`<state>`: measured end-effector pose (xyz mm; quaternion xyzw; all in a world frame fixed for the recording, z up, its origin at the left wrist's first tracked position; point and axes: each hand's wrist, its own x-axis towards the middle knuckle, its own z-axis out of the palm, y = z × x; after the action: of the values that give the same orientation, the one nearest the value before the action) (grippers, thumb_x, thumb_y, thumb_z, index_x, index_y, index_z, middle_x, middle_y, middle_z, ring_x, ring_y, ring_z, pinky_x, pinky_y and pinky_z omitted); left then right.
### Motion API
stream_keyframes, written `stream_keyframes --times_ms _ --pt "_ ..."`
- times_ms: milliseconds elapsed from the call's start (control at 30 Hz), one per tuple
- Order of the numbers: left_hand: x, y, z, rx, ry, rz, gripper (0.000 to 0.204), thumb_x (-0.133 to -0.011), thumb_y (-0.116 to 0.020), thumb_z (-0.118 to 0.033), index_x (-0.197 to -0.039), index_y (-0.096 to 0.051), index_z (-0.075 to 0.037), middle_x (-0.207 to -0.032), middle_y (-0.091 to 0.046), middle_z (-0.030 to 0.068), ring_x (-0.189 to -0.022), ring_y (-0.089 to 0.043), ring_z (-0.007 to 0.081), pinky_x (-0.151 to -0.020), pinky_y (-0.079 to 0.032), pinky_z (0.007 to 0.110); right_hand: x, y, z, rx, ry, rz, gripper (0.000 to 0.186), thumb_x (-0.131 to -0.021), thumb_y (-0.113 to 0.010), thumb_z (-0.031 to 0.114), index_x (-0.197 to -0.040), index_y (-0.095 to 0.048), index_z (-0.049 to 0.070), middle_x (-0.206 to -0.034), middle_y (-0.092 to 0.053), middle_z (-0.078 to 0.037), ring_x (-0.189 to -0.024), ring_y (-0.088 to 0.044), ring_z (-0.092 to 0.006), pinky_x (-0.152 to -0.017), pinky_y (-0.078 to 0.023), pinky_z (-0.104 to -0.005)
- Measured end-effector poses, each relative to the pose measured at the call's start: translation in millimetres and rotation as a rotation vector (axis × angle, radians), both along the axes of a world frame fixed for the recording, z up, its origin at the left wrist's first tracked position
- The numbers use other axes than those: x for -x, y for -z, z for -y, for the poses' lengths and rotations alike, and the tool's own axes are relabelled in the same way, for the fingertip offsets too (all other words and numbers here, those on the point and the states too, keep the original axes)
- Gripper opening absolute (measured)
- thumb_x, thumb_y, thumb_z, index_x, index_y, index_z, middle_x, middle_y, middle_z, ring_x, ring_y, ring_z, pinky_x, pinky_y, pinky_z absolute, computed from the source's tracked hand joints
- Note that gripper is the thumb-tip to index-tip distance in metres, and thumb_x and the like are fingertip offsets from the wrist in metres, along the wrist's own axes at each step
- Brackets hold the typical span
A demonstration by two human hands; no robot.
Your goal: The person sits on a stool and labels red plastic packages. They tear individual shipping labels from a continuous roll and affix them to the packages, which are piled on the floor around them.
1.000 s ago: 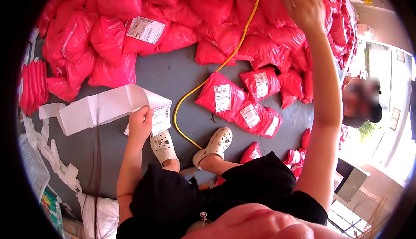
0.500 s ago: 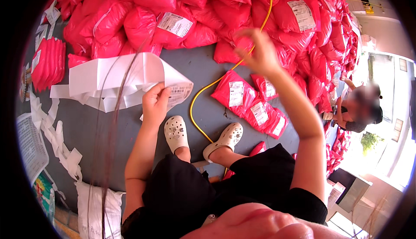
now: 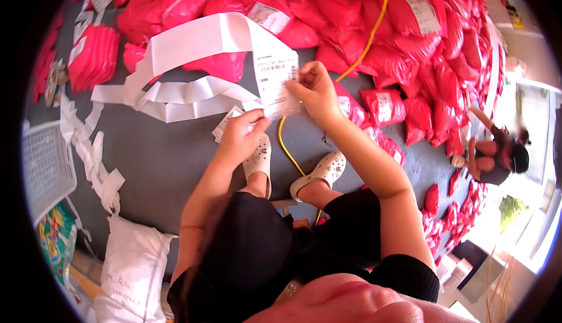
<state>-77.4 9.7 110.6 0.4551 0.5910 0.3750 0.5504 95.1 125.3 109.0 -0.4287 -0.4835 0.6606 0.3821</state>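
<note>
A long, folded strip of white shipping labels loops out to the left above the grey floor. Its near end, a printed label with barcodes, stands up between my hands. My left hand is closed, pinching the label's lower edge. At the label's right edge, the bent fingers of my right hand are closed on the paper. Another printed slip shows just beyond my left hand. Labelled pink plastic parcels lie on the floor to the right of my right hand.
A large pile of pink parcels fills the far side. A yellow hose runs across it and down past my shoes. At left are a grey basket, a white sack and flat pink bags. Another person crouches at right.
My right hand has come down from the air to the label's right edge. My left hand has shifted right with the label, and the strip has lifted.
</note>
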Motion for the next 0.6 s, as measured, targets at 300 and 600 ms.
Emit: stream_keyframes --times_ms 300,600 --pt "3.8 1.2 1.7 -0.217 -0.087 -0.193 0.014 -0.086 -0.063 -0.013 -0.085 -0.061 0.001 -0.069 -0.062 0.0137 -0.06 -0.055 0.0208 -0.056 -0.045 0.032 23.7 -10.5 3.5 -0.526 0.154 0.315 0.034 -0.079 -0.069 0.002 -0.106 -0.049 0.003 -0.096 -0.059 -0.011 -0.09 -0.056 -0.0227 -0.082 -0.045 -0.0323" --pt "-8.9 11.3 -6.9 -0.245 -0.169 -0.127 0.011 -0.087 -0.057 -0.004 -0.092 -0.064 0.002 -0.07 -0.064 0.0185 -0.061 -0.064 0.0146 -0.058 -0.048 0.029 -11.1 -39.2 17.8 -1.169 -0.288 0.728 0.032 -0.067 -0.078 0.026 -0.094 -0.065 0.016 -0.096 -0.062 0.001 -0.091 -0.054 -0.0214 -0.079 -0.037 -0.0361"
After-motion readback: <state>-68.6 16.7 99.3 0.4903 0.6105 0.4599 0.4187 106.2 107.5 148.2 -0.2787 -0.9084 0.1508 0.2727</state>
